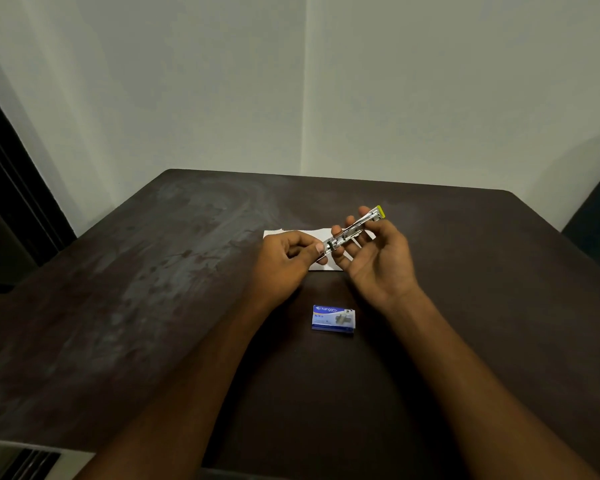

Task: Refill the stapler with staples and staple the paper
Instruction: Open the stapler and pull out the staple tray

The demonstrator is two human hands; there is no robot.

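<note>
A dark door frame runs down the left edge of the frame, beside a pale, plain wall that fills the upper half. In the bottom left corner sits part of a pale object with dark slats; what it is cannot be told.

A dark brown table with a worn, blotchy top fills the lower half. Two bare forearms reach up from the bottom edge toward the middle of the frame.

The left hand, just left of centre, has its fingers curled in, and its thumb and forefinger pinch the lower left end of a slim silver metal stapler with a yellow-green tip. The stapler is held in the air just right of centre, slanting from lower left up to upper right, with the coloured tip at the upper end.

Beneath both hands a white sheet of paper lies flat on the table, mostly hidden by them.

The right hand is turned palm up and mostly open, its fingers loosely curled under and around the middle of the stapler, holding it from below.

Below the hands, well apart from the paper, a small blue and white cardboard box of staples lies closed on the table between the two forearms.
</note>
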